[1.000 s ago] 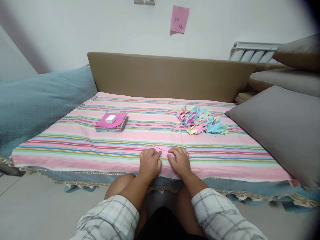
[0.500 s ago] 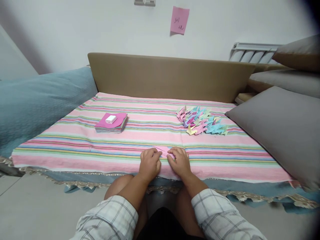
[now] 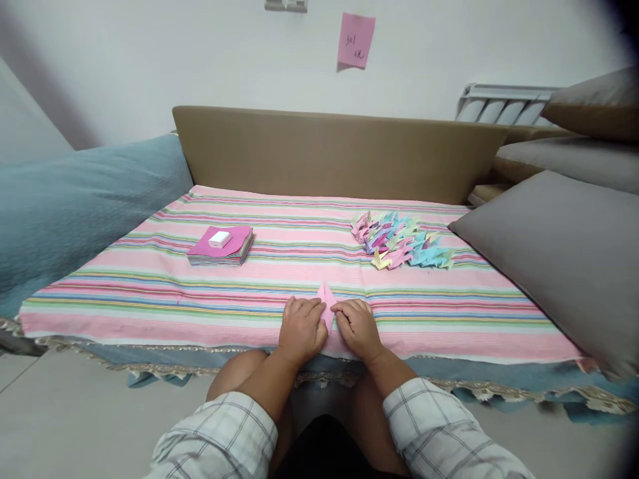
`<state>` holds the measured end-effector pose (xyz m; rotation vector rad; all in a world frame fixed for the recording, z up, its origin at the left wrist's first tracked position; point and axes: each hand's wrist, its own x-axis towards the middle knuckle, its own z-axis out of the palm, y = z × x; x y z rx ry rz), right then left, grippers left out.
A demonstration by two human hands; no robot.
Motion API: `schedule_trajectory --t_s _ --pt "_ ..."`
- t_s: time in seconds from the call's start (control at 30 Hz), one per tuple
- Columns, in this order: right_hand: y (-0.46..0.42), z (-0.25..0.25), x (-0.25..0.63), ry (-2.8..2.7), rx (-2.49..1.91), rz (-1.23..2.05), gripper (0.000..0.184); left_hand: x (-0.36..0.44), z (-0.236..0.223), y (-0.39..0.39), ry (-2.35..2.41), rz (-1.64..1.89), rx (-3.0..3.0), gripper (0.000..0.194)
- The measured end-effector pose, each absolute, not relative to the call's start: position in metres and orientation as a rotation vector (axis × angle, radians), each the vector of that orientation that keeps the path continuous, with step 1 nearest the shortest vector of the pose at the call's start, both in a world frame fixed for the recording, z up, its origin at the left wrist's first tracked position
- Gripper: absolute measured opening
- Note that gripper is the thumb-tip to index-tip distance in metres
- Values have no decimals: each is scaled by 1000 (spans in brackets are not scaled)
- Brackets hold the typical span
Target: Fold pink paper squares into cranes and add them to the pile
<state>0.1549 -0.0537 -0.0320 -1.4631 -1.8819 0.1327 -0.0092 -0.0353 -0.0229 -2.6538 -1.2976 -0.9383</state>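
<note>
Steadying a pointed pink folded paper [image 3: 325, 294] near the front edge of the pink striped cloth [image 3: 150, 326], likely to keep creases aligned, the left hand [image 3: 301, 326] and right hand [image 3: 357, 327] curl against its sides, tip projecting between them; pinching or pressing, I cannot tell. Leftward beyond, a white rectangular block [image 3: 219, 239] apparently weights a square coloured-paper stack [image 3: 220, 260].

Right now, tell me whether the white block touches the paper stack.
Touching: the head view shows the white block lying on top of the paper stack, without visible gap.

Single head-worn view, forward and down
</note>
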Motion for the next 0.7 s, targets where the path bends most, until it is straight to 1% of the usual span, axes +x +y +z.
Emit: schedule_trajectory --t_s 0.13,0.3,0.5,0.63,0.7 --pt "-53 -35 154 -1916 -1464 106 23 -10 -21 -36 -1286 -941 -2663 33" --pt "-51 -35 155 -1900 -1424 74 27 -11 -25 -36 -1257 -949 -2690 24" --pt "-52 -32 153 -1926 -1473 64 30 -13 -24 -35 -1176 -924 -2769 21" --pt "-53 -32 152 -1912 -1482 66 27 -14 -23 -35 -1132 -880 -2791 25" --pt "-53 -31 153 -1911 -1475 67 23 -15 -23 -34 -1136 -862 -2783 21"
